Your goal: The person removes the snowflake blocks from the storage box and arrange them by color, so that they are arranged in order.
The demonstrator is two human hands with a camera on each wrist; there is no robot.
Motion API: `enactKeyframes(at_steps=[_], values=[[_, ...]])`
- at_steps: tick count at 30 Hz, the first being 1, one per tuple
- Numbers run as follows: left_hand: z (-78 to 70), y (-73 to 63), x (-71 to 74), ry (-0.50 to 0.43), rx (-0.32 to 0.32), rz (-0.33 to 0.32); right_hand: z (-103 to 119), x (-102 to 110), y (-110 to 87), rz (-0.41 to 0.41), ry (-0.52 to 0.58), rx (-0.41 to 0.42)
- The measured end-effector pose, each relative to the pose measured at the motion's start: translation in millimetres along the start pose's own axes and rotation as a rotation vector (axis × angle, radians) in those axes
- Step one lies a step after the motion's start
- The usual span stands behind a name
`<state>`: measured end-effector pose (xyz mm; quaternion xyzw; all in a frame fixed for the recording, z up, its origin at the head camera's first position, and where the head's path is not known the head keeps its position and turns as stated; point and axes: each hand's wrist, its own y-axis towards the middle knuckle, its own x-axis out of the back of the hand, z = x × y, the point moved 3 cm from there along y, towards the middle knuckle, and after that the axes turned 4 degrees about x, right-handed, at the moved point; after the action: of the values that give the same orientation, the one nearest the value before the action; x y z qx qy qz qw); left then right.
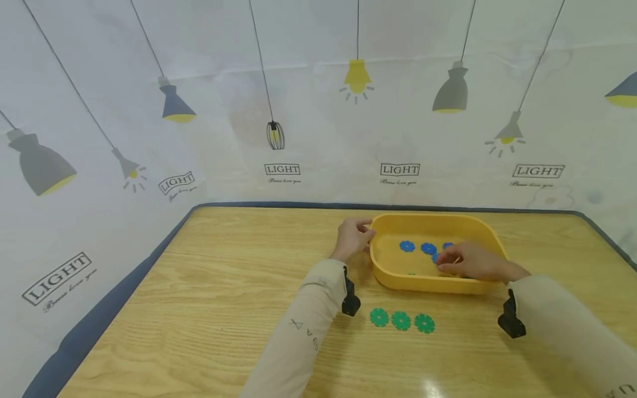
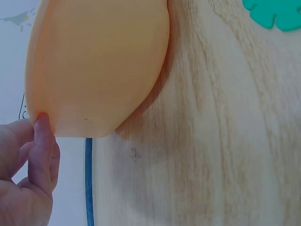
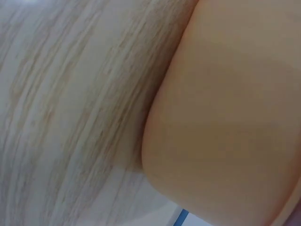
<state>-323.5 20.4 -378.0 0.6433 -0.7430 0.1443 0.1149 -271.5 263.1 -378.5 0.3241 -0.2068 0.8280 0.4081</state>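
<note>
Yellow and smooth-walled, the basin stands right of the middle on the wood-grained table, its far rim near the table's far edge. Inside, blue flower-shaped pieces lie on the floor; four can be made out, one of them just beside the fingertips of the right hand. Behind the near wall shows a sliver of green, too hidden to name. That right hand reaches over the near right corner of the basin, its fingers bent and the thumb close to them — whether they pinch a piece, I cannot tell, since the right wrist view is filled mostly by the basin's outer wall. At the basin's left end the left hand grips the rim, fingers bent and nearly closed together on the wall. Between basin and near edge, three green flower-shaped pieces lie flat in a row, slanting slightly nearer at the right end, well apart from both hands. Toward the left edge runs a broad stretch of wood with ample room — toward the right edge a narrower one. Along the far edge runs a dark blue band, with a lamp-printed covering rising behind it.
</note>
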Motion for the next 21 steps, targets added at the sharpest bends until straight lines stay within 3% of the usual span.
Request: enactKeyframes(at_steps=[3, 12, 21], values=[[-0.3, -0.6, -0.7, 0.000, 0.005, 0.006, -4, -1, 0.2, 0.039, 0.030, -0.011], [0.3, 0.6, -0.9, 0.009, 0.001, -0.005, -8, -2, 4.3, 0.051, 0.054, -0.009], [-0.8, -0.9, -1.4, 0.017, 0.000, -0.010, -1, -7, 10.1, 0.113, 0.011, 0.081]])
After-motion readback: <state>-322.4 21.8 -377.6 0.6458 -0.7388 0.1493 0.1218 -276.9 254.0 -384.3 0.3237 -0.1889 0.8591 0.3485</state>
